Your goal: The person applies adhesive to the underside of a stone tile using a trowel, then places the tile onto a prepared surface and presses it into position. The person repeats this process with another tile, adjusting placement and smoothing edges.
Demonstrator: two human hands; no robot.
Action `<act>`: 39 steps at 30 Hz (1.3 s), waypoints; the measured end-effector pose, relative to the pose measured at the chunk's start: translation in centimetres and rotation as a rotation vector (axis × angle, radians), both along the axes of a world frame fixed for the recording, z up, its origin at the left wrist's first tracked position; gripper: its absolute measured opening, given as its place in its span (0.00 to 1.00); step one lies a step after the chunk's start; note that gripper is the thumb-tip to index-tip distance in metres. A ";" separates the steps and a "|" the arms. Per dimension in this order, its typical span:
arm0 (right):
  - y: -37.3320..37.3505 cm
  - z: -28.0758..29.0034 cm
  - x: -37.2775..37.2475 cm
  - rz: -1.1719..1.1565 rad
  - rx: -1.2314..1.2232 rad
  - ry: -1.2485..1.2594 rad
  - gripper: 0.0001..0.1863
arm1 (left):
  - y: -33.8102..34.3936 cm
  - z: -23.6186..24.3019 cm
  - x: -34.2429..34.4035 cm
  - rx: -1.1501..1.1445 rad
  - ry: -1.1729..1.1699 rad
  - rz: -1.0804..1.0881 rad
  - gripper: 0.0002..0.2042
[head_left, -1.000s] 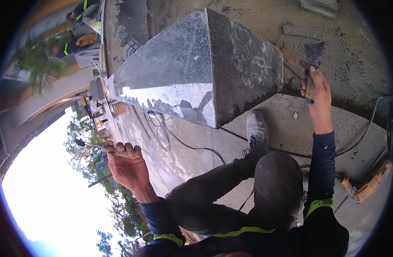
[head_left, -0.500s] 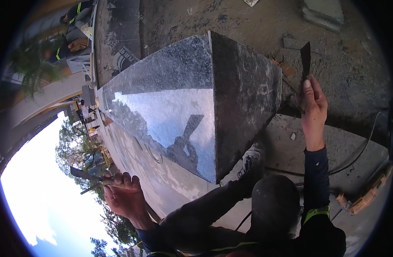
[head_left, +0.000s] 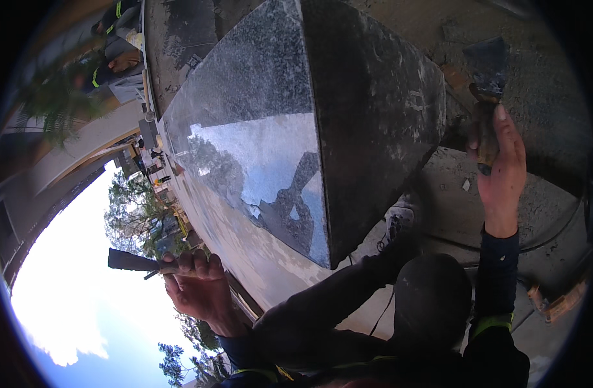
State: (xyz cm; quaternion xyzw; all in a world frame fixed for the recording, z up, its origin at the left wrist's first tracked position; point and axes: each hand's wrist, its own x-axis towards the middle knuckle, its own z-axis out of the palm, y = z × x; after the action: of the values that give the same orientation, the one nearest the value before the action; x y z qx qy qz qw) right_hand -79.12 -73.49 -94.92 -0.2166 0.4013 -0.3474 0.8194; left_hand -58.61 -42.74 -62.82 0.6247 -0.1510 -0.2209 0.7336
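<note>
Before me is a dark stone block (head_left: 374, 129) with flat angled faces and a sharp ridge; its left face mirrors sky, foliage and a dark silhouette, its right face has pale smudges. My left hand (head_left: 199, 291), at lower left, is closed around the handle of a narrow-bladed scraper (head_left: 131, 260), held left of the block. My right hand (head_left: 500, 168) grips a wider scraper (head_left: 485, 64) by its handle, beside the block's right end, blade pointing up and away from me. Neither blade appears to touch the stone.
Dusty pavement (head_left: 257, 284) and mortar-covered ground (head_left: 536, 129) surround the block. My bent knee (head_left: 432, 304) is below it. An orange-and-black object (head_left: 555, 301) and cables (head_left: 549, 239) lie at right. Co-workers (head_left: 118, 48) in reflective stripes are at upper left, near plants and a building.
Both hands sit lower in view than a second ago. The right scraper turned edge-on, then flat-side to view again. The block fills more of the view, with a larger reflection on its left face.
</note>
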 end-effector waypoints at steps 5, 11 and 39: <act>-0.1 7.0 -0.4 0.140 -0.255 -0.127 0.23 | -0.6 0.3 -0.2 -0.087 0.046 -0.112 0.17; -0.6 13.7 3.5 0.004 -0.456 -0.369 0.24 | -2.9 0.4 -1.2 -0.020 0.035 -0.212 0.17; -0.7 25.9 -14.4 0.309 -1.509 0.585 0.22 | -9.3 3.1 -7.9 0.892 -0.540 -0.198 0.18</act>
State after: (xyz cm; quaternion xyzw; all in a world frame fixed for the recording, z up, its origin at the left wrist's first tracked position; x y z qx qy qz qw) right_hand -93.50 -74.20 -68.99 -0.8434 0.2229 -0.3366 0.3545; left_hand -66.50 -52.01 -59.74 0.8935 -0.2842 -0.1629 0.3071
